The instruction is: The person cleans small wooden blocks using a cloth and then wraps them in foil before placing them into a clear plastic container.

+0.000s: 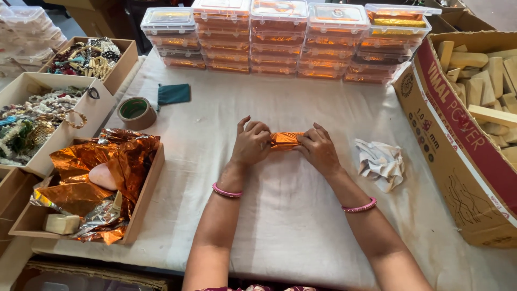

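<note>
Left hand [251, 143]: pinching the left end of the small orange foil packet [285, 139]; fingers curling over the fold
Right hand [319, 149]: gripping the right end; the 2 hands are meeting over it
Packet: lying on the white tablecloth [291, 215], mid-table
Tearing risk: thin foil is likely splitting if both ends are being pulled too hard
Unfolding risk: the end folds may be springing open (foil looks crinkly) if the grip is loosening

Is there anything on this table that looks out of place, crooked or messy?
Mostly tidy. A crumpled white cloth lies loose beside the right hand. The lid on the rightmost stack of plastic boxes sits askew. Both hands, left hand too, hold a small orange foil packet.
</note>
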